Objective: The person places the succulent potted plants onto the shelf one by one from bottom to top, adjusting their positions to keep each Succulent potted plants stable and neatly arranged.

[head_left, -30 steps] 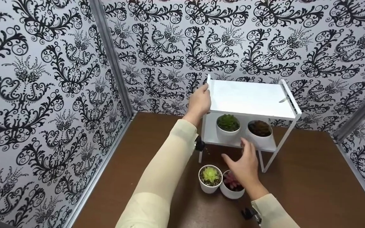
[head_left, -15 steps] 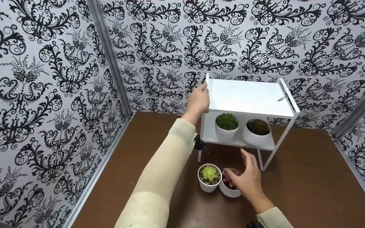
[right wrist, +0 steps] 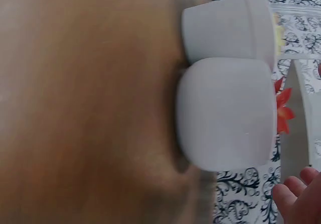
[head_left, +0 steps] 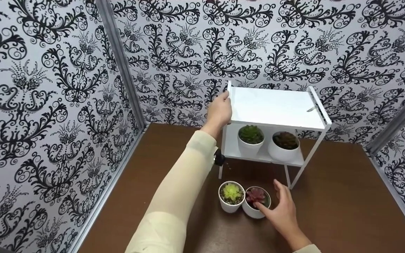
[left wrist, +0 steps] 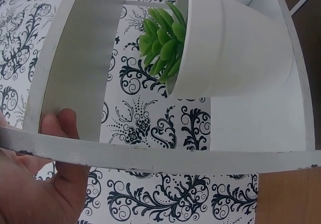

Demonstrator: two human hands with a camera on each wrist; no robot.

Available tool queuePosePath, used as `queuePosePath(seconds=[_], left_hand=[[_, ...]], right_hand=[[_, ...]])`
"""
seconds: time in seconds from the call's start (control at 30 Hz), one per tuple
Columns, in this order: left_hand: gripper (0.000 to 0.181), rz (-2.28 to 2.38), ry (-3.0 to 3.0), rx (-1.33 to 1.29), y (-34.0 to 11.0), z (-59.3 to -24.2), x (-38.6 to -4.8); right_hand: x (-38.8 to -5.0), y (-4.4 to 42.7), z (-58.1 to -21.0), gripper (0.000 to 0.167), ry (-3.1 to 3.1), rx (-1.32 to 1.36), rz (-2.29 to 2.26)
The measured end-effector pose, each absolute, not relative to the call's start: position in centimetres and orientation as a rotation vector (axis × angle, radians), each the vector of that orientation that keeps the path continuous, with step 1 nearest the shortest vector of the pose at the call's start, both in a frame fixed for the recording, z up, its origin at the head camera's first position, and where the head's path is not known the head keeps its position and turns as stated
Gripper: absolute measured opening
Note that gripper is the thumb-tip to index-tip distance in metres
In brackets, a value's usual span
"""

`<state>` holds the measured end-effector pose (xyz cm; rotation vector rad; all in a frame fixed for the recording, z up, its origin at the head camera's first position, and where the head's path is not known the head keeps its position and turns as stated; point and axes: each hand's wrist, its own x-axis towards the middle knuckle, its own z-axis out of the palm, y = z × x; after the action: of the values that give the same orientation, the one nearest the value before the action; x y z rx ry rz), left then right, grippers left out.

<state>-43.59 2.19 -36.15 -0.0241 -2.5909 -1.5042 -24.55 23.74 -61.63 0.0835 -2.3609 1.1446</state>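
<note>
My left hand (head_left: 219,111) grips the upper left edge of a white two-tier shelf (head_left: 276,107); in the left wrist view its fingers (left wrist: 66,122) curl round the frame. My right hand (head_left: 282,211), fingers spread, is beside a rounded white pot with a dark red succulent (head_left: 256,197), the thumb in front of its rim. Whether it touches the pot, I cannot tell. Against that pot's left side stands a white pot with a yellow-green succulent (head_left: 231,194). On the lower tier sit a potted green succulent (head_left: 251,137) and a potted brown succulent (head_left: 284,144).
The brown table (head_left: 350,196) extends around the pots and under the shelf. Black-and-white patterned walls (head_left: 174,52) stand behind and to the left, with a grey metal post (head_left: 118,59) at the left corner.
My right hand has come down and nearer, from in front of the lower tier to the red succulent's right side. The left hand keeps its grip on the shelf.
</note>
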Motion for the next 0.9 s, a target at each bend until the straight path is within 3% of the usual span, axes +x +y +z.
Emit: queuePosePath(seconds=[0.9], left_hand=[[0.048,-1.503,-2.579,-0.012,2.4,-36.2,-43.6]], right_hand=[[-25.4,23.9,-65.9,0.119,-2.609,-0.018,1.246]])
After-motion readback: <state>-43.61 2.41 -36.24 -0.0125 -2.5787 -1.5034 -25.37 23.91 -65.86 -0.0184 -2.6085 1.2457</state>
